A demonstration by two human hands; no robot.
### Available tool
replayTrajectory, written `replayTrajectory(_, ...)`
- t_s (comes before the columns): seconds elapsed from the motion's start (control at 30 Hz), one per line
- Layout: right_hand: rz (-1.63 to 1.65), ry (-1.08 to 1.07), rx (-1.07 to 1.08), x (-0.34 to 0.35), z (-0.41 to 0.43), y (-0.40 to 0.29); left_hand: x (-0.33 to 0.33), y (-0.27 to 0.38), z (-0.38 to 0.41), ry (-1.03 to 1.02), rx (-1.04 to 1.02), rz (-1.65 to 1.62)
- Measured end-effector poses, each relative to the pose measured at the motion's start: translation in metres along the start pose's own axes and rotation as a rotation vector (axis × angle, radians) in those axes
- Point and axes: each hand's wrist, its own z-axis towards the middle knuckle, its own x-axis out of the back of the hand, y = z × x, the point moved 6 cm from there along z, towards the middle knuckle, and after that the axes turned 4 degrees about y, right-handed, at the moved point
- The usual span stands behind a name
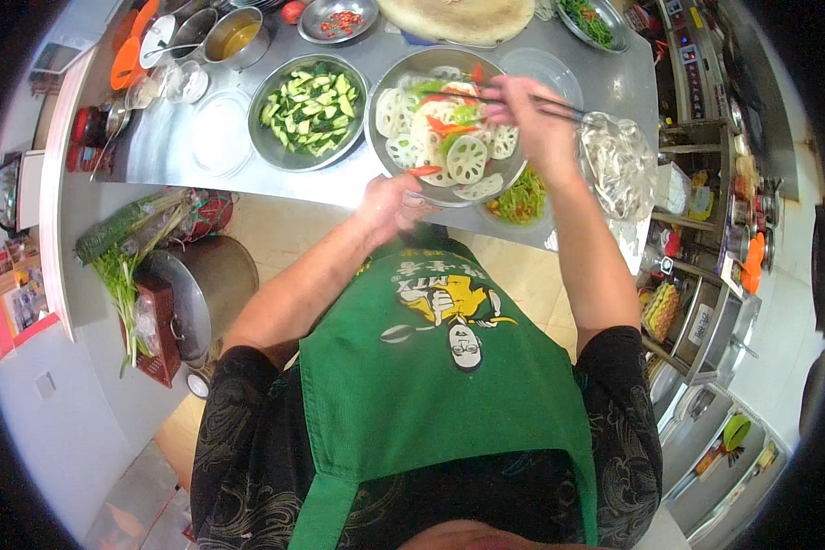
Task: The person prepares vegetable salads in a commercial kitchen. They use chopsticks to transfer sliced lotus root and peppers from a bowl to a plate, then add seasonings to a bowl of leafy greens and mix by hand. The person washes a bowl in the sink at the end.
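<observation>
My left hand (392, 206) grips the near rim of a metal bowl (392, 161) at the counter's front edge. Sliced lotus root (467, 158) lies in the bowl, mixed with red and green pepper pieces (447, 126). In my right hand (533, 120), somewhat blurred, is a pair of dark chopsticks (447, 95) with the tips over the lotus slices. Left of this bowl stands another metal bowl (253, 130) of chopped cucumber (309, 110). A clear container of shredded vegetables (520, 199) sits partly beneath my right forearm.
A round chopping board (460, 20) is at the back, beside a metal dish of chopped red chilli (340, 24). Clear plastic lids (221, 134) lie at left, near a pot of yellowish liquid (237, 40). A clear plastic bag (619, 165) rests at right. Below left stands a large metal pot (210, 295).
</observation>
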Motion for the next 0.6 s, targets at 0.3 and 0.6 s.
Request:
replayTrajectory(0.3, -0.313, -0.098, 0.073, 0.014, -0.024, -0.030, -0.009, 0.033, 0.012, 0.054, -0.170, -0.046)
replayTrajectory(0.6, -0.679, -0.237, 0.200, 0.005, -0.035, -0.052, -0.032, 0.055, 0.012, 0.006, -0.095, -0.192)
